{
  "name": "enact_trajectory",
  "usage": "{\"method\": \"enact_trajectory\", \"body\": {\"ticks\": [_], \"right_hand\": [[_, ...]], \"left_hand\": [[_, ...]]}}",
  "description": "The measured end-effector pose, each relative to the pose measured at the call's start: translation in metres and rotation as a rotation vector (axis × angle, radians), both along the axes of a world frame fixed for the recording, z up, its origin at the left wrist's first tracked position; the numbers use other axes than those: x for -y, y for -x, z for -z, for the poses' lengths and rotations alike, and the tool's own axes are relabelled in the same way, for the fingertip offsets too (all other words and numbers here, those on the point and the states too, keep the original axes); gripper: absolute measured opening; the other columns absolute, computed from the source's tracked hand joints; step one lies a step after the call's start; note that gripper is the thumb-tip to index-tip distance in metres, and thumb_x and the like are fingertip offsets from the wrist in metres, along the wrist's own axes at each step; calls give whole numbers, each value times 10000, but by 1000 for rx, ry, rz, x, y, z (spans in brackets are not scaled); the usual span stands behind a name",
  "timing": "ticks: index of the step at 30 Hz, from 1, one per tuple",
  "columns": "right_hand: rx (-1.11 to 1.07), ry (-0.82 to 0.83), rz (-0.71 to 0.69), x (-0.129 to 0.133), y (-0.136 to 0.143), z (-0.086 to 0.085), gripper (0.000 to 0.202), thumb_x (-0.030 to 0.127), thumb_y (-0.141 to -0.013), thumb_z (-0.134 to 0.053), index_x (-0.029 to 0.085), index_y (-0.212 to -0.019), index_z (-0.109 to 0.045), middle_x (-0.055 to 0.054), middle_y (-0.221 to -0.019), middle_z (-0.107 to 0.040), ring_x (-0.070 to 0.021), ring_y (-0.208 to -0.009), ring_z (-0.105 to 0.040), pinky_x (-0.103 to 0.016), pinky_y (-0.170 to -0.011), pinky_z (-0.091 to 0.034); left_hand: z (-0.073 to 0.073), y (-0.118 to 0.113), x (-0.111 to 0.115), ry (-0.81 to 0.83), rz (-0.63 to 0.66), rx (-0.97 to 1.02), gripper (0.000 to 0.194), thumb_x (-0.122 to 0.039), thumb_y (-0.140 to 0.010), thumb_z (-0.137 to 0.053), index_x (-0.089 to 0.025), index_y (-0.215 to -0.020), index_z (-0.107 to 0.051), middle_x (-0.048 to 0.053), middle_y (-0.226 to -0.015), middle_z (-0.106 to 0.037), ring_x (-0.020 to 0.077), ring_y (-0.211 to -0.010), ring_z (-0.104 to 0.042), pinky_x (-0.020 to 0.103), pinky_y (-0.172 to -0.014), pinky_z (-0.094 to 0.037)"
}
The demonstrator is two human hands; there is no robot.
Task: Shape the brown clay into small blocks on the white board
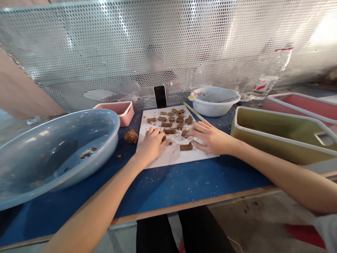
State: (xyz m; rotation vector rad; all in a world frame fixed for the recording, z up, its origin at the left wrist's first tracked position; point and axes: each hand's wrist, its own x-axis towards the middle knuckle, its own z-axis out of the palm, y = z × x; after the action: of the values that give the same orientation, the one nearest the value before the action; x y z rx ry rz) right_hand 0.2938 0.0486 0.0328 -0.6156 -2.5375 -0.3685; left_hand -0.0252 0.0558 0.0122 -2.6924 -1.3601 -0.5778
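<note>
A white board [158,159] lies on the blue table, bearing several brown shaped pieces and scattered crumbs. My left hand [151,144] rests at the board's left part, its fingers curled round a small brown lump [164,138] that is mostly hidden. Over the board's right part is my right hand [206,137], thumb and fingers apart, close to a small brown piece [184,133]. Below those fingers lies a larger brown piece [185,147], near the thumb. A rough brown ball [131,136] sits just left of the board.
A large blue basin [105,154] stands at the left, with a pink container [126,114] behind it. A phone [160,96] leans behind the board. White basin [213,107], green container [273,140], pink container [302,102] and bottle [268,77] stand at the right.
</note>
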Motion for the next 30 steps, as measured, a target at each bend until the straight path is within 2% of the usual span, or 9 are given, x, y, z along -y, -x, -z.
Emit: {"method": "enact_trajectory", "body": {"ticks": [5, 8, 12, 17, 23, 26, 30], "right_hand": [[-9, 39, 10, -1, -1, -1, 224, 244, -1088, -576, 173, -1261, -698, -125, -1111, -662, -292, -1035, -620, -444, -952, -490], [4, 43, 7, -1, -1, 0, 222, 240, -1074, -590, 173, -1241, -720, -125, -1104, -653, -296, -1026, -613, -451, -943, -490], [22, 4, 9, -2, -1, 0, 209, 270, -1102, -573, 172, -1220, -715, -121, -1081, -655, -278, -993, -601, -433, -922, -492], [24, -11, -7, -2, 0, 0, 219, 276, -1118, -564, 152, -1213, -717, -123, -1080, -662, -271, -994, -607, -427, -940, -498], [11, 15, -6, -2, 0, 1, 212, 265, -1096, -590, 161, -1215, -731, -125, -1097, -683, -277, -983, -624, -446, -927, -510], [9, 5, -10, -2, 0, 1, 204, 262, -1099, -583, 169, -1214, -724, -120, -1088, -682, -271, -982, -629, -443, -927, -517], [8, -4, -11, -2, 0, 0, 198, 276, -1112, -575, 177, -1220, -709, -108, -1067, -676, -261, -966, -623, -428, -916, -520]], "left_hand": [[0, -4, 6, -19, -32, 12, 243, -148, -1057, -581, -158, -1180, -790, 147, -1229, -685, 364, -1233, -521, 551, -1110, -498], [-3, -8, 10, 13, 15, 8, 251, -226, -1080, -593, -181, -1197, -811, 138, -1218, -671, 367, -1249, -503, 561, -1104, -500], [-3, -12, 12, 52, 62, 12, 240, -345, -1100, -644, -214, -1166, -835, 123, -1229, -670, 364, -1263, -490, 561, -1100, -499], [4, -11, 8, 46, 71, 47, 191, -279, -1106, -643, -209, -1108, -822, 117, -1241, -687, 347, -1242, -495, 563, -1103, -497], [0, -15, 10, 43, 77, 79, 179, -288, -1136, -598, -191, -1108, -746, 115, -1220, -677, 339, -1255, -508, 548, -1143, -488], [-1, -17, 12, 44, 34, 62, 214, -302, -1144, -575, -169, -1104, -737, 139, -1253, -653, 348, -1246, -515, 559, -1132, -493], [-1, -14, 10, 6, 14, 86, 341, -347, -1156, -553, -195, -962, -788, 139, -1232, -629, 354, -1237, -506, 575, -1130, -492]]}}
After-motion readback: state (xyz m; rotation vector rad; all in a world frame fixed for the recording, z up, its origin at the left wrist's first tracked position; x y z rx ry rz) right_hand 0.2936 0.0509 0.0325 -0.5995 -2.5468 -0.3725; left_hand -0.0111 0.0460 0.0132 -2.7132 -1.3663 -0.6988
